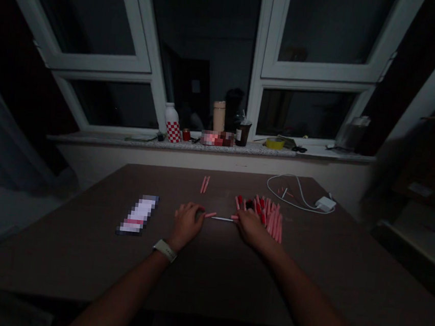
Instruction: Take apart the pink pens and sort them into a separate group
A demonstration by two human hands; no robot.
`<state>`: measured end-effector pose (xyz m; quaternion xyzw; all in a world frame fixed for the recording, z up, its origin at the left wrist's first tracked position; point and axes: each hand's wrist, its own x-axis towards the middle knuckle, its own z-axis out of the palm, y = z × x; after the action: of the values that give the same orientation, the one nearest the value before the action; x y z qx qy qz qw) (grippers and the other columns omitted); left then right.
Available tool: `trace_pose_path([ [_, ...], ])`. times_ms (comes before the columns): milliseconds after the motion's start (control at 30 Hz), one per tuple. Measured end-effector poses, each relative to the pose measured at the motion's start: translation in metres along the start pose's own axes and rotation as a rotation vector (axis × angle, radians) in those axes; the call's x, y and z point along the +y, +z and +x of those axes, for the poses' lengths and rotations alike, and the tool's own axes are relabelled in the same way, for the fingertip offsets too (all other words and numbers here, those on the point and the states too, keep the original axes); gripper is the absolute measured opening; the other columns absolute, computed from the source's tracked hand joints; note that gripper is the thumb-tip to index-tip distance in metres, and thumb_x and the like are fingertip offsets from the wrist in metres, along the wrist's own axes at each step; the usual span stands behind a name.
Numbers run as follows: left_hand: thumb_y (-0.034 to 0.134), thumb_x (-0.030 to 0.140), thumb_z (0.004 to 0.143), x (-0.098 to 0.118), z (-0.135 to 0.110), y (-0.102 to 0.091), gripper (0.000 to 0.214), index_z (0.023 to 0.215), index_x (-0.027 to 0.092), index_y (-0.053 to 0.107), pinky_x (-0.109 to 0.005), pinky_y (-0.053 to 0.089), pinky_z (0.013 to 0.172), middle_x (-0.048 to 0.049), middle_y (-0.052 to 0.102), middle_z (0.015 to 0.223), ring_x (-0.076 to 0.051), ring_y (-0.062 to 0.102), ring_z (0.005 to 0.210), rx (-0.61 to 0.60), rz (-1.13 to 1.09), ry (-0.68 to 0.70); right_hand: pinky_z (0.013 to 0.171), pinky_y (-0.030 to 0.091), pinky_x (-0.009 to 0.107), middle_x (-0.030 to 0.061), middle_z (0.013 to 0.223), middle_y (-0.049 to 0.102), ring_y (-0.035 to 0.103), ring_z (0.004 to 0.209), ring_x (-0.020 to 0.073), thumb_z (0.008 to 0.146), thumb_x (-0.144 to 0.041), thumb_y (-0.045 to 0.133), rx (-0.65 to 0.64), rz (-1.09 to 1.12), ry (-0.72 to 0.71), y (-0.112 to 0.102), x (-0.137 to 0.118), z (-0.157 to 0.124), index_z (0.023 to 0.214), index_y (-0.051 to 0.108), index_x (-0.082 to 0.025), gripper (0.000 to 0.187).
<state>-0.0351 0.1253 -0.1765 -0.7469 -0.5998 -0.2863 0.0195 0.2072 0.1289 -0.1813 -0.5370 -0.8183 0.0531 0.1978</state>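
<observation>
My left hand (188,224), with a watch on its wrist, is closed around a pink pen barrel (210,214) that sticks out to the right of the fingers. Facing it, my right hand (250,227) pinches a short pink pen part (234,217). A thin pale pen refill (222,219) spans the gap between the two pink parts; whether its left end sits inside the barrel is too dim to tell. Beside and behind my right hand lies a pile of pink pens (275,222), some with red parts, partly hidden by that hand.
Two pink pens (205,184) lie farther back on the brown table (145,274). A phone (138,216) rests at the left. A white charger (325,204) with a looped cable lies at the right, small pieces inside the loop. Bottles, a cup (242,133) and yellow tape (275,143) stand on the windowsill.
</observation>
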Motion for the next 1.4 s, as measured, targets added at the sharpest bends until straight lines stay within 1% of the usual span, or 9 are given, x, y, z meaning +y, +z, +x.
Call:
trace_pose_path([
  [100, 0.052, 0.035, 0.09, 0.007, 0.003, -0.004, 0.021, 0.101, 0.023, 0.066, -0.038, 0.035, 0.085, -0.0075, 0.063, 0.106, -0.027, 0.051, 0.103, 0.024, -0.009, 0.041, 0.076, 0.036, 0.031, 0.0151, 0.099, 0.066, 0.057, 0.089, 0.0252, 0.094, -0.023, 0.046, 0.106, 0.077, 0.01, -0.011, 0.012, 0.001, 0.102, 0.063, -0.015, 0.02],
  [267, 0.055, 0.034, 0.089, 0.021, 0.01, 0.001, 0.018, 0.101, 0.025, 0.066, -0.038, 0.033, 0.084, -0.0058, 0.063, 0.104, -0.025, 0.048, 0.104, -0.092, -0.036, 0.207, 0.081, 0.035, 0.029, 0.0099, 0.098, 0.067, 0.056, 0.092, 0.0225, 0.094, -0.018, 0.044, 0.251, 0.149, 0.025, -0.016, 0.026, 0.001, 0.097, 0.064, -0.016, 0.02],
  [433, 0.063, 0.034, 0.084, 0.028, 0.022, 0.02, 0.022, 0.104, 0.025, 0.064, -0.041, 0.031, 0.087, -0.0063, 0.061, 0.109, -0.028, 0.044, 0.11, -0.184, -0.014, 0.257, 0.077, 0.035, 0.027, 0.0091, 0.094, 0.068, 0.057, 0.089, 0.0218, 0.094, -0.019, 0.044, 0.28, 0.167, 0.035, -0.009, 0.027, 0.002, 0.095, 0.066, -0.017, 0.022],
  [533, 0.062, 0.033, 0.085, 0.03, 0.03, 0.028, 0.016, 0.098, 0.024, 0.065, -0.041, 0.03, 0.087, -0.0057, 0.062, 0.108, -0.028, 0.044, 0.111, -0.225, -0.017, 0.257, 0.076, 0.035, 0.027, 0.0092, 0.093, 0.068, 0.057, 0.088, 0.0218, 0.094, -0.018, 0.046, 0.287, 0.172, 0.037, -0.007, 0.026, 0.003, 0.094, 0.067, -0.017, 0.021],
  [800, 0.059, 0.031, 0.088, 0.031, 0.032, 0.028, 0.011, 0.091, 0.022, 0.065, -0.04, 0.03, 0.086, -0.0057, 0.065, 0.102, -0.026, 0.047, 0.106, -0.208, -0.068, 0.273, 0.077, 0.037, 0.029, 0.0089, 0.092, 0.069, 0.059, 0.088, 0.0225, 0.093, -0.017, 0.048, 0.313, 0.202, 0.017, -0.011, 0.023, 0.003, 0.093, 0.067, -0.017, 0.019],
  [1033, 0.055, 0.035, 0.09, 0.004, 0.026, 0.01, 0.018, 0.089, 0.019, 0.064, -0.036, 0.04, 0.084, -0.0051, 0.066, 0.091, -0.021, 0.058, 0.092, -0.127, -0.345, 0.218, 0.08, 0.04, 0.03, 0.008, 0.091, 0.069, 0.059, 0.087, 0.0218, 0.091, -0.018, 0.051, 0.335, 0.282, -0.067, -0.007, 0.017, 0.002, 0.09, 0.066, -0.018, 0.015],
  [1167, 0.06, 0.037, 0.085, -0.014, 0.02, 0.004, 0.019, 0.088, 0.018, 0.064, -0.03, 0.045, 0.072, -0.0052, 0.069, 0.088, -0.019, 0.061, 0.081, -0.105, -0.523, 0.08, 0.08, 0.042, 0.031, 0.0088, 0.096, 0.07, 0.06, 0.09, 0.0225, 0.09, -0.021, 0.054, 0.313, 0.333, -0.062, -0.004, 0.014, 0.002, 0.095, 0.066, -0.018, 0.013],
  [1267, 0.063, 0.034, 0.083, -0.016, 0.019, 0.003, 0.021, 0.093, 0.016, 0.064, -0.027, 0.044, 0.065, -0.0049, 0.07, 0.086, -0.017, 0.062, 0.076, -0.102, -0.636, -0.02, 0.079, 0.043, 0.031, 0.0088, 0.095, 0.07, 0.06, 0.088, 0.0225, 0.089, -0.023, 0.055, 0.297, 0.354, -0.066, -0.001, 0.011, 0.0, 0.095, 0.066, -0.017, 0.014],
  [1400, 0.06, 0.034, 0.085, -0.01, 0.018, 0.002, 0.025, 0.099, 0.016, 0.069, -0.026, 0.043, 0.061, -0.005, 0.07, 0.084, -0.016, 0.059, 0.071, -0.097, -0.624, -0.001, 0.076, 0.043, 0.03, 0.008, 0.092, 0.069, 0.06, 0.085, 0.0219, 0.089, -0.025, 0.056, 0.259, 0.382, -0.062, 0.001, 0.007, -0.001, 0.092, 0.066, -0.018, 0.013],
])
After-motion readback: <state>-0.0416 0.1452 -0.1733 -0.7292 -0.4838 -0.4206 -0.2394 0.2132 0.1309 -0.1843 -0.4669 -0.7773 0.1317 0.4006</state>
